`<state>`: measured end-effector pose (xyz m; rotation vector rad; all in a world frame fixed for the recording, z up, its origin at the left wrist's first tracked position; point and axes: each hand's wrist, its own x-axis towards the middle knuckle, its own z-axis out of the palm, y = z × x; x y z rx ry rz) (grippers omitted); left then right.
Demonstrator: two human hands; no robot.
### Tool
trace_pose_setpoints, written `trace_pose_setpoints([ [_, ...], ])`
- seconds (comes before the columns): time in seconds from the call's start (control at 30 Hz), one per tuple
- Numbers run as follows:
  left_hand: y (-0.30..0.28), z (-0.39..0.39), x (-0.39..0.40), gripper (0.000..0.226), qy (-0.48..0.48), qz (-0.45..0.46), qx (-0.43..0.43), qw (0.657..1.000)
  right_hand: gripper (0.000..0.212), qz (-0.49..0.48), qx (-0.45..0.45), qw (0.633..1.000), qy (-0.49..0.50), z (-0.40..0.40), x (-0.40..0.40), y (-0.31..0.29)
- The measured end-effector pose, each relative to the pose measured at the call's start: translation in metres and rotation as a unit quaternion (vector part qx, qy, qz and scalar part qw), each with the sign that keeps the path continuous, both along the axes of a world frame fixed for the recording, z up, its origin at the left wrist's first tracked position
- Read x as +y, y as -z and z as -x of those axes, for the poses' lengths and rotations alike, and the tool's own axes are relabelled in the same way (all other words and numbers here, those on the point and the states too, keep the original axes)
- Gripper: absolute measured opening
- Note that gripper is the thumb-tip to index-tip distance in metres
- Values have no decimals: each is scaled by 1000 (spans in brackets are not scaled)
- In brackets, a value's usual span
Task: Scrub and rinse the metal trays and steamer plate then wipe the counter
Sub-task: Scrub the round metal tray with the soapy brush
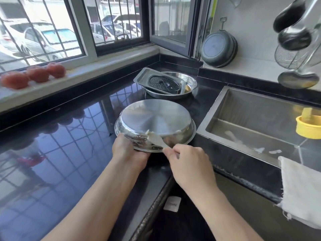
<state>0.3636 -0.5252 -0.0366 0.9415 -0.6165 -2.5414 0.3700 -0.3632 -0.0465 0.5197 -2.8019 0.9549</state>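
A round metal tray [156, 119] lies upside down on the black counter [69, 153], near its front edge, with white residue on its near side wall. My left hand [126, 150] grips the tray's near rim. My right hand [187, 160] pinches a pale flat scraper [155, 139] whose tip lies against the tray's side wall. Behind, a second round metal tray [190, 84] holds a rectangular metal tray [140, 78] and a dark perforated steamer plate [164, 83].
A steel sink [251, 119] lies to the right, with a yellow cup [308, 127] at its far side and a white cloth [300, 188] draped over its front edge. Red tomatoes [37, 74] sit on the windowsill. Pans and ladles hang on the right wall.
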Motion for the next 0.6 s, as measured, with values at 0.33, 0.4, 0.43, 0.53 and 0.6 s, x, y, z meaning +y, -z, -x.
trace_pose_setpoints([
  [0.33,-7,-6,9,41,-41,-59,53,996,48,-5,2,1000,-24,20,2,-2],
  [0.4,-5,-4,6,38,-61,-49,38,996,49,-39,-2,999,-35,30,11,-2],
  [0.43,-4,-4,2,36,-74,-39,32,996,48,-59,-11,998,-38,37,20,-3],
  [0.53,-2,-1,-7,36,-87,-24,19,996,45,-100,-12,995,6,59,52,-10],
  [0.6,-2,0,-5,38,-77,-29,11,997,48,-95,-2,995,25,67,63,-14],
])
